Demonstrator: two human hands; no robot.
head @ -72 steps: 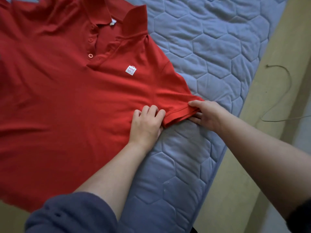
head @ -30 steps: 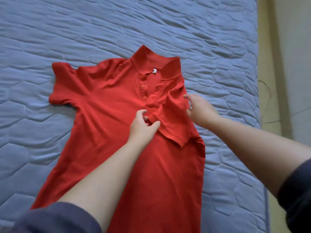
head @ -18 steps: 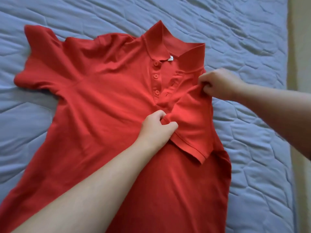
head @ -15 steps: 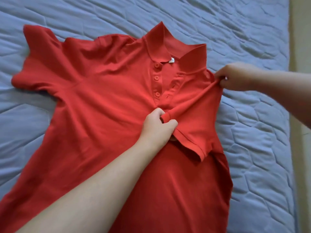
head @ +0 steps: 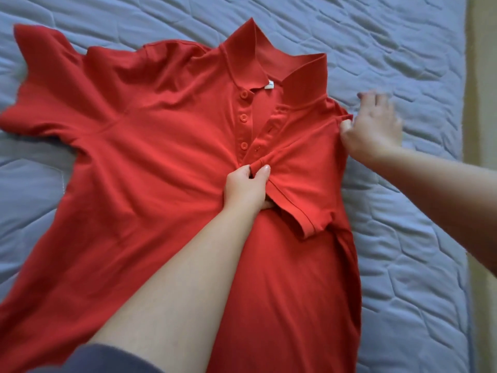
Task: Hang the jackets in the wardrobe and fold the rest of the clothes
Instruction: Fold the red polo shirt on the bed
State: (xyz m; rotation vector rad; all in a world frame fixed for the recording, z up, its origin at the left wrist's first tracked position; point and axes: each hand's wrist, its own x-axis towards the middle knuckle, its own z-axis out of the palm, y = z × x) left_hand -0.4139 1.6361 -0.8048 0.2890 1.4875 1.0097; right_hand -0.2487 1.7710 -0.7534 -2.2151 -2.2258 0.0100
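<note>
**Red polo half-folded on the mattress**

The red polo shirt [head: 150, 162] lies front-up on a blue quilted mattress [head: 403, 49], with its collar [head: 269, 57] pointing away. The side nearer the right hand is folded in over the chest, short sleeve [head: 304, 189] included. The left hand [head: 246, 188] pinches the sleeve's cuff corner between thumb and curled fingers, just below the button placket. The right hand [head: 372, 130], blurred, sits at the folded shoulder edge. Its fingers are spread straight over the mattress, its thumb touches the fabric, and it grips nothing.
</note>
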